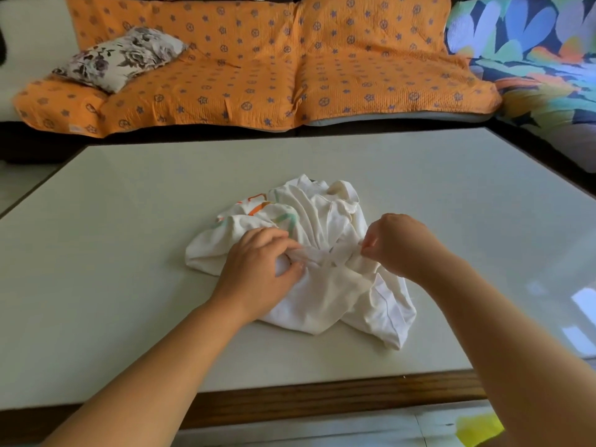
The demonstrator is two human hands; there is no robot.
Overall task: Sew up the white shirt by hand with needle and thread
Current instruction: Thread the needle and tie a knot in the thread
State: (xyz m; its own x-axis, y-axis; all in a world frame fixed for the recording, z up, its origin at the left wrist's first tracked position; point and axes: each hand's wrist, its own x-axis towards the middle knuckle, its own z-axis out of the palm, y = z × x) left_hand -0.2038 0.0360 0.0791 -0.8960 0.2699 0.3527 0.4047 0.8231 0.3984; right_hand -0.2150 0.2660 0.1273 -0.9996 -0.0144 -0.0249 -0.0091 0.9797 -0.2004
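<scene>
One white shirt [322,214] with coloured print lies crumpled near the middle of one pale, wood-edged table [129,221], with two hands on its near half. The left hand [258,266] lies on the cloth with fingers curled, thumb and forefinger pinching a fold. The right hand [396,243], just beside it, has its fingertips bunched tight on a second fold; whether they hold anything finer cannot be told. Beyond the table: one orange patterned sofa cover [290,59] over two seats, carrying one floral cushion [119,58], and one multicoloured cover [532,43] to its right.
</scene>
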